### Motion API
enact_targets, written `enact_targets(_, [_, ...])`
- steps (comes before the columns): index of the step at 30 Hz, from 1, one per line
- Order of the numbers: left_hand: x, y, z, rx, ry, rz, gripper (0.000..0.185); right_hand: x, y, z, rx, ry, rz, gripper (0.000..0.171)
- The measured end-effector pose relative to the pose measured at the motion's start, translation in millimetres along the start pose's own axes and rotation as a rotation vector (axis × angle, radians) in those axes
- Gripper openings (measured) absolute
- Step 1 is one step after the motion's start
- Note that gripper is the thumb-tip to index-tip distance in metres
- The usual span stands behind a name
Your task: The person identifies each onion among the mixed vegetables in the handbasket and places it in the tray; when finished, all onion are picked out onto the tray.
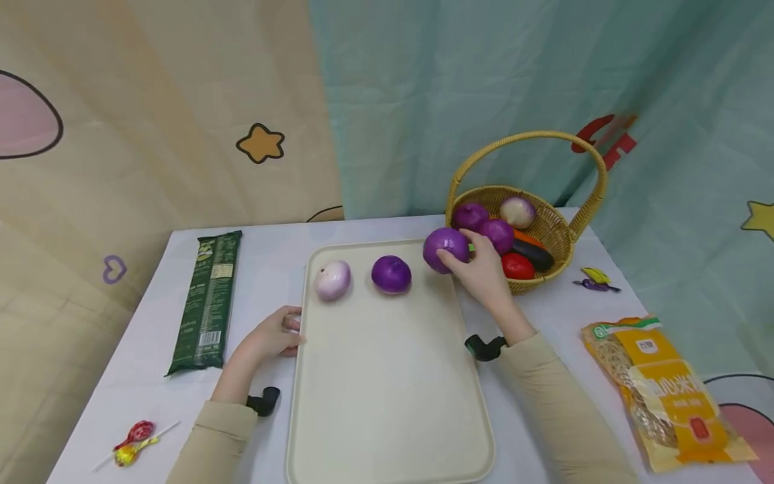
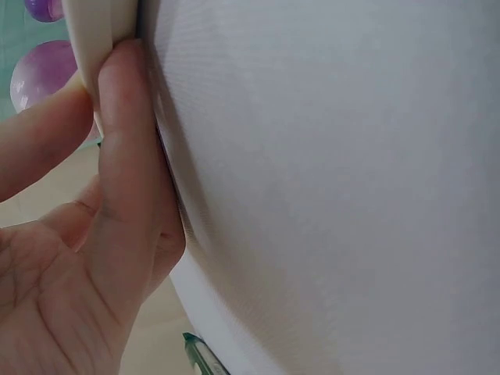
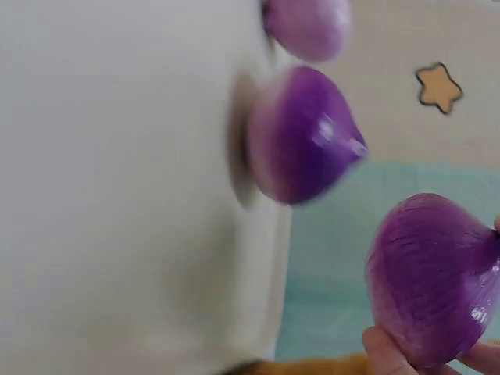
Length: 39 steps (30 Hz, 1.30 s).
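My right hand point(image 1: 484, 269) grips a purple onion point(image 1: 446, 250) between thumb and fingers, above the tray's far right corner and beside the basket. The right wrist view shows this onion point(image 3: 433, 281) off the tray surface, fingertips around its lower side. At its left edge, the cream tray point(image 1: 387, 390) is pinched by my left hand point(image 1: 275, 336); the left wrist view has thumb and finger at the tray rim point(image 2: 101, 35). On the tray's far part lie a pale purple-white onion point(image 1: 332, 280) and a dark purple onion point(image 1: 391, 275), set apart.
A wicker basket point(image 1: 559, 232) with a tall handle holds onions, an eggplant point(image 1: 532, 255) and a red vegetable point(image 1: 517, 266). Left lies a green packet point(image 1: 207, 302), with lollipops point(image 1: 134, 444) nearer. Right are wrapped candies point(image 1: 596, 279) and a yellow noodle bag point(image 1: 668, 396).
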State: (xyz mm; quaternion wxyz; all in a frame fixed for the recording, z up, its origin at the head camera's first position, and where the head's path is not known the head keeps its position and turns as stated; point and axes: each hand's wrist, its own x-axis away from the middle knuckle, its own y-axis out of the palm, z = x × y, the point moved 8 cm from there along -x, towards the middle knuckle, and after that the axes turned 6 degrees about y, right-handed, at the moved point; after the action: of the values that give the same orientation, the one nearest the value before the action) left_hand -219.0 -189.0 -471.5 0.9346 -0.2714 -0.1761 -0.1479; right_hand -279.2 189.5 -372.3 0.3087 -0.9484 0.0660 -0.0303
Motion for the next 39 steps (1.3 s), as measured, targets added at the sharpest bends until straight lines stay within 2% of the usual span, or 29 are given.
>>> enact_targets(3, [-0.2, -0.3, -0.9, 0.004, 0.002, -0.001, 0.064, 1.4, 32.9, -0.6, 0.048, 0.007, -0.054, 0.075])
enact_targets(8, [-0.1, -0.2, -0.7, 0.011, 0.009, -0.008, 0.064, -2.3, 64.6, 11.2, 0.070, 0.094, -0.118, 0.071])
enact_targets(11, [0.8, 0.1, -2.2, 0.016, 0.002, -0.006, 0.064, -5.9, 76.7, 20.6, 0.074, 0.156, -0.185, 0.071])
enact_targets(13, [1.2, 0.3, -3.1, 0.018, 0.001, -0.007, 0.064, -9.1, 82.2, 24.7, 0.092, 0.165, -0.218, 0.071])
enact_targets(17, [1.5, 0.4, -3.4, 0.024, 0.002, -0.007, 0.064, -14.9, 90.0, 29.0, 0.130, 0.131, -0.258, 0.069])
enact_targets(20, [1.3, 0.3, -3.1, 0.024, 0.003, -0.008, 0.065, -14.9, 90.2, 27.9, 0.107, 0.098, -0.257, 0.067])
enact_targets(25, [0.7, -0.1, -2.1, 0.018, 0.004, -0.014, 0.065, -5.9, 68.7, 12.4, 0.022, 0.028, -0.191, 0.057])
enact_targets(29, [1.1, -2.3, -0.3, 0.014, 0.011, -0.013, 0.065, -1.7, 32.8, -6.2, -0.062, -0.070, -0.086, 0.043])
enact_targets(31, [1.3, -2.9, 0.1, 0.014, 0.012, -0.015, 0.065, -4.4, 9.6, -8.9, -0.117, -0.106, 0.000, 0.038])
enact_targets(33, [1.0, -2.9, -0.2, 0.013, 0.012, -0.016, 0.065, -9.0, -12.7, -5.0, -0.153, -0.120, 0.077, 0.037])
enact_targets(36, [0.6, -1.6, -0.2, 0.014, 0.016, -0.021, 0.065, -18.4, -40.4, 12.1, -0.146, -0.087, 0.158, 0.045])
enact_targets(39, [0.2, -0.9, -0.9, 0.018, 0.021, -0.024, 0.065, -27.2, -55.2, 32.2, -0.080, -0.025, 0.174, 0.058])
